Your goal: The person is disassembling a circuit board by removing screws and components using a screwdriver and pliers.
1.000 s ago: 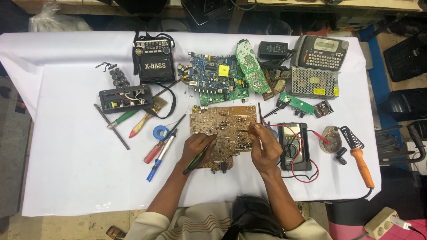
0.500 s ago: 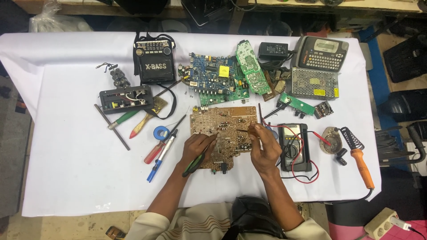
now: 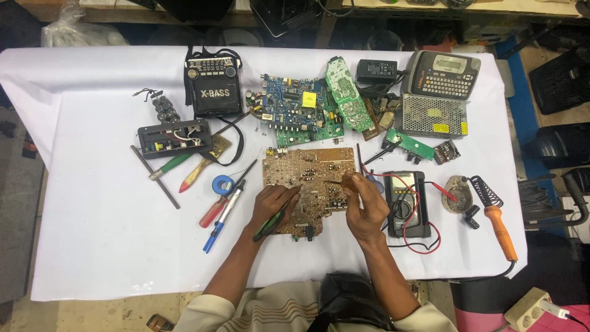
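Fingers of your left hand (image 3: 275, 203) are wrapped round a green-handled tool (image 3: 269, 226), gripping it over the lower left corner of the brown circuit board (image 3: 307, 178). Your right hand (image 3: 367, 206) pinches a thin probe (image 3: 335, 181), tip touching the board's right half. Board lies flat at frame centre on the white table (image 3: 92, 233). Multimeter (image 3: 407, 203) sits just right of your right hand, red lead looping below it. Soldering iron (image 3: 498, 221) further right. Screwdrivers (image 3: 221, 206) and blue tape roll (image 3: 222, 184) left of the board; black radio (image 3: 213, 92) upper left.
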